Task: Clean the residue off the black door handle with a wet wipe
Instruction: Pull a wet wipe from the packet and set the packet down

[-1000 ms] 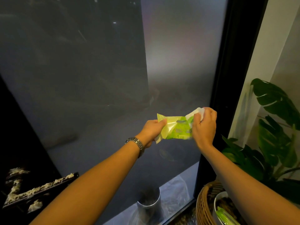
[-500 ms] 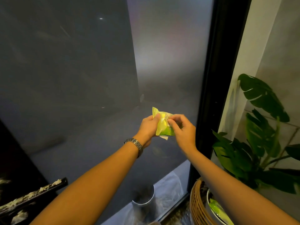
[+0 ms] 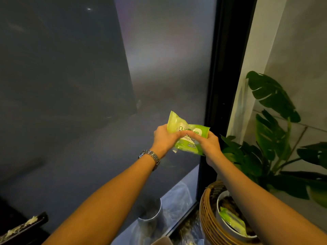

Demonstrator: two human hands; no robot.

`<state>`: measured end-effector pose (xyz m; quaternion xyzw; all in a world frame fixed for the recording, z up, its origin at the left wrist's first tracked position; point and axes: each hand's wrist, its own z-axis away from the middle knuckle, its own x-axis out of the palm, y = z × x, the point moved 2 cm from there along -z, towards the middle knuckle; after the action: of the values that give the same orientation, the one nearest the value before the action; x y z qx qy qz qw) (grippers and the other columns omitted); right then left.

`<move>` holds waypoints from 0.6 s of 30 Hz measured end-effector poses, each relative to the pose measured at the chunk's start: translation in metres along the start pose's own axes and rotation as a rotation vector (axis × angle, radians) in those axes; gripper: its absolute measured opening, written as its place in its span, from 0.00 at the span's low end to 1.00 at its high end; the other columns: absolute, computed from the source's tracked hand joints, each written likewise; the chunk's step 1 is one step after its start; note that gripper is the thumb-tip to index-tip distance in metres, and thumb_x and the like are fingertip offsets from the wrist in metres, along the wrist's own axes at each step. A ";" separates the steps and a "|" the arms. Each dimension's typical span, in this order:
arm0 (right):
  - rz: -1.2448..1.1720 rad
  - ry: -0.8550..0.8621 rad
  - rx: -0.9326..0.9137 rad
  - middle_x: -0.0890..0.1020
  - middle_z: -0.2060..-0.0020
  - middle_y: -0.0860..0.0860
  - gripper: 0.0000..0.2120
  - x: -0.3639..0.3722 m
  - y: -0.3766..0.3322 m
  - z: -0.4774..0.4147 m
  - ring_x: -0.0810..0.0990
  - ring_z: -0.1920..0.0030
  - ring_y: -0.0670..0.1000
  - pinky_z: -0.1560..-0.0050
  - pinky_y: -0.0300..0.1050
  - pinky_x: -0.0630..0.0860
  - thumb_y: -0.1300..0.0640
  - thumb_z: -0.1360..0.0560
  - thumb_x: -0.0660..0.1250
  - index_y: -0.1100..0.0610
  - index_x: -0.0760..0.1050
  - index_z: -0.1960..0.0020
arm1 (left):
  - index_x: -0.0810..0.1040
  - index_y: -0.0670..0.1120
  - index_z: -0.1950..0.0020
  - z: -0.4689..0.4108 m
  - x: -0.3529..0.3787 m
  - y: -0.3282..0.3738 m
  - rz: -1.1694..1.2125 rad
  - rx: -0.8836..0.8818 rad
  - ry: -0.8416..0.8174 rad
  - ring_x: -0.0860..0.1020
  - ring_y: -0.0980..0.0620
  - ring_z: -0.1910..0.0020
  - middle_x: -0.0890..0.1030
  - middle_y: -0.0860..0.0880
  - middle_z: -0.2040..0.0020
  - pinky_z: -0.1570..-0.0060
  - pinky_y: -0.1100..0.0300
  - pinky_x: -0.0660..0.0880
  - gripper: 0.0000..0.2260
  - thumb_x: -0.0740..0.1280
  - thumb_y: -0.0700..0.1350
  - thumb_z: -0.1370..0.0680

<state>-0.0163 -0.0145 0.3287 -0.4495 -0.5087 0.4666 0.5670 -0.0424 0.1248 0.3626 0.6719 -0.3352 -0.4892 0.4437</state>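
Observation:
A green wet wipe pack (image 3: 190,132) is held in front of the frosted glass door, its printed face toward me. My left hand (image 3: 161,138), with a metal watch on the wrist, grips the pack's left end. My right hand (image 3: 211,147) grips the right end, with fingers curled across the front of the pack. No loose wipe shows outside the pack. The black door handle (image 3: 23,227) juts out at the bottom left corner with white residue along its top, far from both hands.
A black door frame (image 3: 223,85) runs down just right of the hands. A leafy plant (image 3: 270,135) stands in a wicker basket (image 3: 206,214) at lower right, with another green pack (image 3: 231,220) in its pot. A metal cylinder (image 3: 150,218) stands below the hands.
A white wipe that my right hand pinched at the pack's right end a second ago is out of sight. Both hands have closed together on the pack and turned its printed face toward me.

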 end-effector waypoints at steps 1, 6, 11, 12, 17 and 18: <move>-0.018 -0.007 0.001 0.82 0.54 0.55 0.13 -0.003 0.002 -0.001 0.81 0.60 0.49 0.60 0.41 0.79 0.59 0.31 0.75 0.58 0.77 0.48 | 0.80 0.43 0.56 -0.003 0.004 -0.004 0.009 -0.008 0.018 0.81 0.48 0.58 0.84 0.43 0.57 0.58 0.57 0.77 0.11 0.72 0.50 0.30; -0.088 -0.039 0.041 0.82 0.54 0.56 0.07 -0.015 0.017 -0.006 0.82 0.59 0.51 0.59 0.43 0.80 0.57 0.25 0.68 0.57 0.77 0.48 | 0.80 0.39 0.53 -0.013 0.020 -0.020 0.007 -0.064 0.020 0.82 0.45 0.55 0.83 0.39 0.53 0.52 0.52 0.79 0.18 0.61 0.53 0.22; -0.077 -0.097 0.105 0.83 0.52 0.55 0.09 -0.041 0.035 -0.010 0.83 0.56 0.52 0.54 0.47 0.80 0.56 0.27 0.70 0.54 0.77 0.47 | 0.81 0.45 0.56 -0.018 0.048 -0.033 0.011 -0.120 -0.147 0.82 0.48 0.54 0.84 0.43 0.54 0.51 0.52 0.79 0.13 0.71 0.55 0.30; -0.058 -0.103 0.107 0.84 0.52 0.55 0.09 -0.043 0.036 -0.011 0.83 0.56 0.52 0.54 0.47 0.80 0.56 0.27 0.70 0.54 0.78 0.48 | 0.81 0.45 0.56 -0.018 0.050 -0.033 -0.022 -0.124 -0.152 0.82 0.49 0.55 0.84 0.45 0.55 0.52 0.54 0.80 0.14 0.73 0.55 0.32; -0.048 -0.004 0.109 0.84 0.53 0.56 0.11 -0.048 0.046 -0.016 0.83 0.57 0.52 0.58 0.44 0.81 0.56 0.28 0.72 0.57 0.79 0.47 | 0.81 0.39 0.55 -0.018 0.062 -0.033 -0.082 -0.084 -0.067 0.81 0.46 0.58 0.84 0.40 0.56 0.55 0.54 0.78 0.16 0.64 0.52 0.24; -0.047 0.011 0.115 0.84 0.54 0.55 0.08 -0.049 0.049 -0.017 0.83 0.59 0.51 0.61 0.41 0.81 0.56 0.28 0.71 0.56 0.78 0.49 | 0.81 0.38 0.54 -0.017 0.063 -0.036 -0.088 -0.094 -0.069 0.81 0.45 0.57 0.83 0.38 0.55 0.54 0.53 0.78 0.18 0.62 0.52 0.22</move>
<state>-0.0052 -0.0553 0.2715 -0.4066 -0.4882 0.4794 0.6054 -0.0064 0.0873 0.3085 0.6471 -0.2969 -0.5465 0.4410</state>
